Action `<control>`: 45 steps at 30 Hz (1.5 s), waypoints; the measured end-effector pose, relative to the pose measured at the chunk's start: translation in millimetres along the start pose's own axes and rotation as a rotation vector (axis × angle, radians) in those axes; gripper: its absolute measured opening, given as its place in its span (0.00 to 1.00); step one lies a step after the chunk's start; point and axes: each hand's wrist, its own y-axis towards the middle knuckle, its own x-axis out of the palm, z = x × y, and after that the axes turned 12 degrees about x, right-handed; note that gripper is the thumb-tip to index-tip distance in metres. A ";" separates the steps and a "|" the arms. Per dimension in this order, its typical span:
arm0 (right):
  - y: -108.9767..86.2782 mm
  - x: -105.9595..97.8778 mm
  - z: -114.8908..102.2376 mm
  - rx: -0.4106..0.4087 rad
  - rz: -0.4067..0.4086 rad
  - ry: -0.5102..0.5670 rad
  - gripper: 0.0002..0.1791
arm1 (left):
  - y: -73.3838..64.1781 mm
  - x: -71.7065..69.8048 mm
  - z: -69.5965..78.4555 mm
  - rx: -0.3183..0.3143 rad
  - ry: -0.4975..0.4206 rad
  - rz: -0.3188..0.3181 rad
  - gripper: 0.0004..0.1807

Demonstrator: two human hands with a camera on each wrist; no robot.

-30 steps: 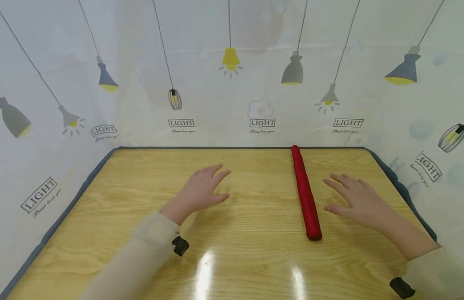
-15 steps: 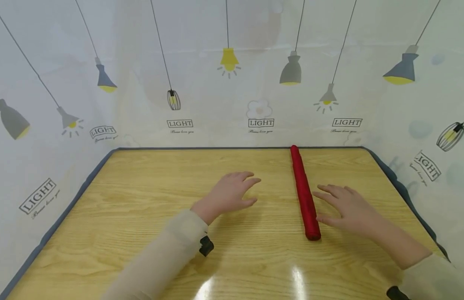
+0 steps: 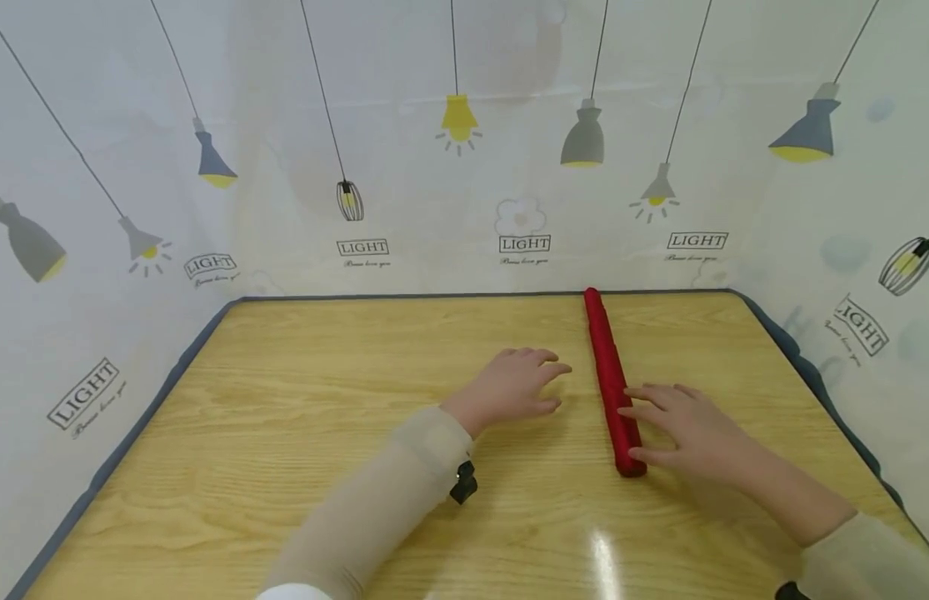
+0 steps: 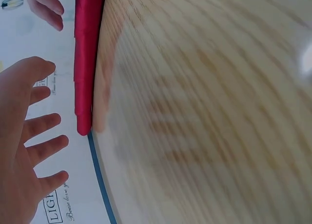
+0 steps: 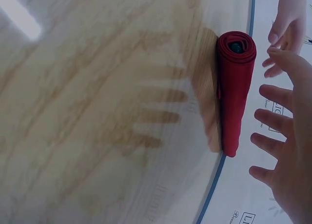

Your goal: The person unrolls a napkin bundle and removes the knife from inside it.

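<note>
Got red roll [image 3: 608, 367] on table [image 3: 284, 417], w/ printed wall [image 3: 434, 200] at roll's far end. Hovering w/ L hand [image 3: 511, 388] just L of roll, w/ fingers spread wide, holding nothing. Hovering w/ R hand [image 3: 695, 432] at R of roll, w/ wide grip too, w/ fingertips over roll's near half in head view; can't tell re contact.

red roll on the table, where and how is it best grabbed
Probably near its middle, with the left hand and right hand from opposite long sides: the red roll is long, slender and round, lying on its side between them.
</note>
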 end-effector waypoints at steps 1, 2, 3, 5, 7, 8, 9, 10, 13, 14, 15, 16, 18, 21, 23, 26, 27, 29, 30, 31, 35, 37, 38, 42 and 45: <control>-0.1 0.6 0.5 -0.004 -0.004 -0.004 0.28 | 4.8 1.4 0.4 0.004 0.002 -0.002 0.28; -0.3 1.1 0.9 -0.005 -0.006 -0.007 0.28 | 9.6 2.9 0.8 0.009 0.001 -0.002 0.28; -0.7 1.8 1.5 -0.008 -0.003 -0.010 0.28 | 13.9 4.1 1.1 0.015 0.001 -0.005 0.28; -1.4 3.0 2.4 -0.016 0.010 -0.014 0.28 | 21.1 5.3 1.2 0.020 0.000 -0.011 0.28; -1.9 4.3 2.7 -0.030 0.022 -0.016 0.27 | 27.2 6.4 0.1 0.021 -0.014 -0.017 0.29; -2.0 5.1 2.8 -0.036 0.027 -0.017 0.27 | 29.9 7.6 -1.2 0.023 -0.018 -0.018 0.29; -2.1 6.0 2.8 -0.040 0.029 -0.014 0.27 | 32.7 8.9 -2.8 0.028 -0.018 -0.021 0.29; -2.3 6.6 2.6 -0.045 0.029 -0.013 0.27 | 35.9 10.6 -4.8 0.034 -0.018 -0.021 0.29; -2.6 7.9 2.1 -0.046 0.023 -0.007 0.27 | 46.0 16.4 -10.0 0.066 -0.032 -0.015 0.28; -2.8 8.0 1.8 -0.042 0.018 -0.006 0.27 | 49.4 18.0 -11.4 0.080 -0.041 -0.012 0.28; -3.0 7.9 1.7 -0.039 0.013 -0.006 0.27 | 53.1 19.4 -12.0 0.090 -0.055 -0.012 0.27; -3.0 7.8 1.6 -0.038 0.008 -0.006 0.27 | 56.7 21.1 -12.5 0.100 -0.068 -0.012 0.27; -3.1 7.7 1.7 -0.032 -0.006 -0.003 0.27 | 63.0 23.3 -12.1 0.113 -0.094 -0.016 0.27; -2.8 8.5 2.2 -0.032 -0.022 0.001 0.26 | 72.6 28.4 -11.2 0.132 -0.096 -0.026 0.26; -2.2 9.8 2.7 -0.036 -0.026 0.006 0.26 | 78.0 31.1 -10.1 0.161 -0.073 -0.032 0.25; -1.7 10.9 3.4 -0.050 -0.010 0.010 0.24 | 84.6 31.6 -6.8 0.224 -0.031 -0.025 0.22; -1.4 11.4 3.5 -0.053 -0.004 0.011 0.24 | 85.7 30.1 -5.3 0.245 -0.020 -0.022 0.21; -1.5 11.8 3.7 -0.064 0.007 0.013 0.23 | 87.7 26.5 -2.5 0.271 -0.011 -0.016 0.20; -1.6 11.7 3.8 -0.068 0.011 0.014 0.22 | 88.4 25.1 -1.6 0.276 -0.007 -0.017 0.20; -1.6 11.6 3.7 -0.069 0.012 0.016 0.22 | 89.2 24.0 -0.9 0.278 -0.011 -0.014 0.19; -1.7 10.6 3.7 -0.071 0.016 0.042 0.19 | 93.5 22.4 0.6 0.264 -0.054 -0.018 0.19; -1.9 9.4 3.0 -0.055 0.003 0.069 0.18 | 95.6 22.2 0.8 0.259 -0.081 -0.014 0.19; -1.9 8.8 2.6 -0.043 -0.004 0.084 0.18 | 96.5 22.4 0.9 0.256 -0.091 -0.016 0.19; -1.2 8.0 0.9 0.016 -0.039 0.130 0.20 | 100.4 25.8 -1.0 0.254 -0.101 -0.008 0.18; -0.3 8.0 0.1 0.073 -0.059 0.145 0.25 | 103.2 29.0 -3.7 0.247 -0.104 -0.001 0.18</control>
